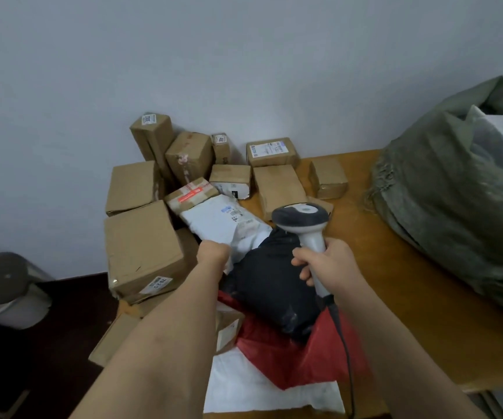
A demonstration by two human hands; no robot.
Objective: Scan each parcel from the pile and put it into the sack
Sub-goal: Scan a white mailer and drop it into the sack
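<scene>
Parcels [183,189] are lying heaped against the wall, filling the table [395,267] from about nine o'clock round to twelve, with cardboard boxes behind and soft mailers spilling toward the person. One white mailer [223,222] is sitting label-up near the centre, its barcode facing the camera, which looks like the reason it is being chosen. The left hand [213,252] is reaching onto its near edge; the fingers are hidden beyond the knuckles, so I cannot tell whether they are gripping it or merely touching. The right hand [328,264] is curling its fingers round the handle of the scanner [300,219], index finger in front near the trigger, head aiming forward and down toward that label, seemingly so the beam can reach the code. A black mailer [274,285] and a red mailer [304,352] are lying just below the hands. Waiting at three o'clock, the green sack [443,201] is standing with its mouth open, probably so scanned parcels can be dropped in one-handed.
</scene>
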